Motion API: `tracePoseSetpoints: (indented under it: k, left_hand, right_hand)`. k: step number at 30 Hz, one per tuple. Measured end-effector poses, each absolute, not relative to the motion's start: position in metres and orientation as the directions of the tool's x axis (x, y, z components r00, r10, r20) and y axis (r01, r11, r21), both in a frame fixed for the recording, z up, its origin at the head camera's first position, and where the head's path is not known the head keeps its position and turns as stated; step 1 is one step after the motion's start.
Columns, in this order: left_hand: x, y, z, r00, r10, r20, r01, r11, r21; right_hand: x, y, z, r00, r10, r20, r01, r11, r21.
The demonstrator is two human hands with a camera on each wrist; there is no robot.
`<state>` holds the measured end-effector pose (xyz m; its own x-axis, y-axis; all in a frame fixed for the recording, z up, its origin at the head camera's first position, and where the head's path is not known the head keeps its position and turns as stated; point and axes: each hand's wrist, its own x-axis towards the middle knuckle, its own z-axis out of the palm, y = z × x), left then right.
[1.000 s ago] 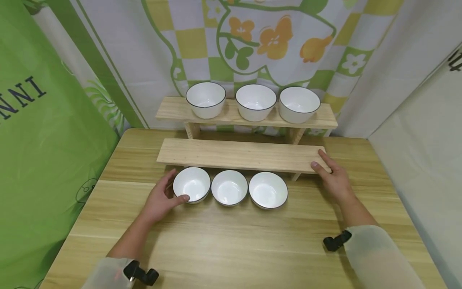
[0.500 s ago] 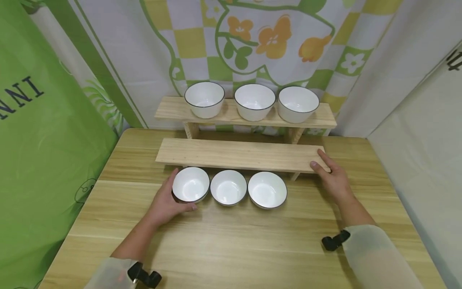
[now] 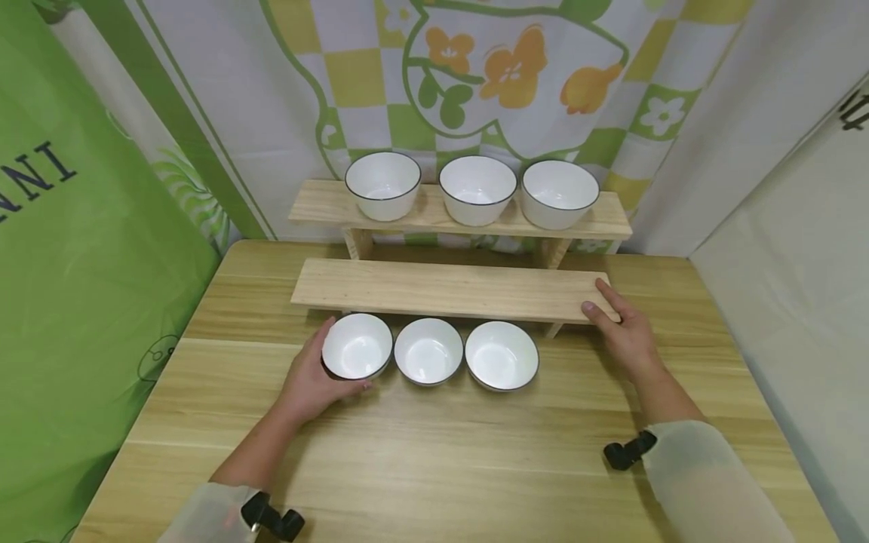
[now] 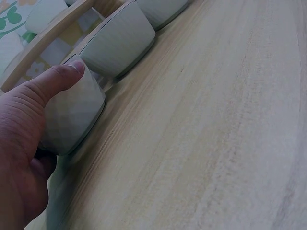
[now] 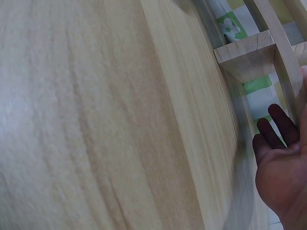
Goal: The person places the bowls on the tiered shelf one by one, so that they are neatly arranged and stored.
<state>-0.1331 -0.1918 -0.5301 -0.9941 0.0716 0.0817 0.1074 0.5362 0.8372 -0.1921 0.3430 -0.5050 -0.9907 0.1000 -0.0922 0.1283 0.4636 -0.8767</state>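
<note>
My left hand [image 3: 314,383] grips the leftmost white bowl [image 3: 357,347] of the front row. Its thumb lies along the near side of that bowl in the left wrist view, with the fingers around the far left. A middle bowl [image 3: 429,352] and a right bowl [image 3: 502,356], both white with dark rims, stand close beside it on the table. At the right end of the lower wooden shelf [image 3: 441,289], my right hand [image 3: 627,339] holds the board with the thumb on top. Below the board, other fingers [image 5: 271,136] show in the right wrist view.
On the upper shelf tier [image 3: 319,202] stand three more white bowls, one at the left [image 3: 383,186]. A patterned curtain [image 3: 360,83] hangs behind the two-tier stand, and a green cloth [image 3: 102,249] borders the wooden table [image 3: 441,467] on the left.
The left thumb has come down from the bowl's rim to its near side, the hand closing in around the bowl. The right hand stays at the shelf end.
</note>
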Motion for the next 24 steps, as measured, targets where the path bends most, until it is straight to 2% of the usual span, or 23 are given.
tracePoseSetpoints:
  k: [10, 24]
  left_hand:
    - [-0.126, -0.194, -0.528, -0.994, 0.059, 0.091, 0.108, 0.526, 0.843]
    - [-0.132, -0.193, -0.500, -0.990, 0.079, 0.120, 0.143, 0.480, 0.865]
  right_hand:
    - [-0.194, 0.345, -0.508, -0.989, 0.106, -0.106, 0.141, 0.432, -0.891]
    - [-0.193, 0.345, -0.509, -0.989, 0.109, -0.100, 0.137, 0.430, -0.893]
